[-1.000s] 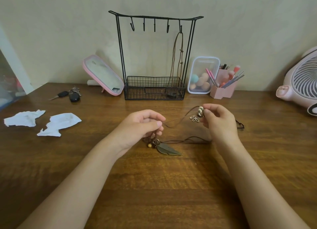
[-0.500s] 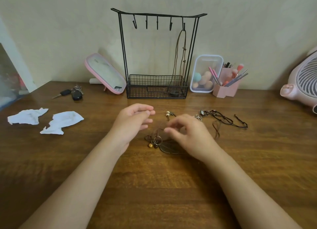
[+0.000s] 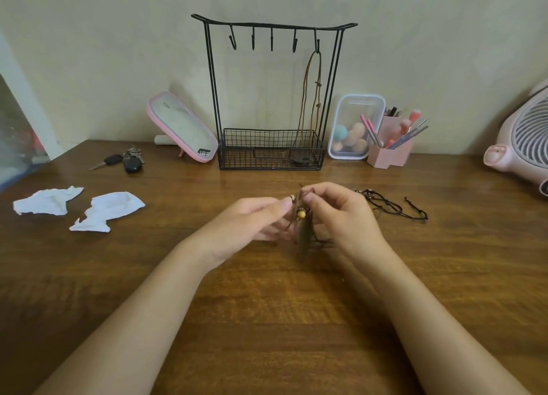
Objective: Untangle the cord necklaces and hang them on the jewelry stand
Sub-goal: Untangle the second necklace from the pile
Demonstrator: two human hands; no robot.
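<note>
A brown cord necklace with a leaf pendant [image 3: 303,237] and a yellow bead hangs between my two hands, just above the wooden table [image 3: 267,320]. My left hand [image 3: 252,225] pinches its cord near a pale bead. My right hand [image 3: 341,217] pinches the cord at the top, right beside the left. A dark cord necklace [image 3: 388,207] lies loose on the table to the right of my right hand. The black wire jewelry stand [image 3: 271,92] stands at the back, with one brown necklace [image 3: 311,98] hanging from its rightmost hook into the basket.
Two crumpled white tissues [image 3: 80,208] lie at the left. Car keys [image 3: 124,161] and a pink mirror [image 3: 182,128] sit left of the stand. A clear box of sponges [image 3: 354,128], a pink brush holder [image 3: 391,148] and a pink fan [image 3: 522,139] stand to the right.
My right hand dropped the dark necklace on the table at the right, then came left. Both hands have lifted the leaf-pendant necklace off the table.
</note>
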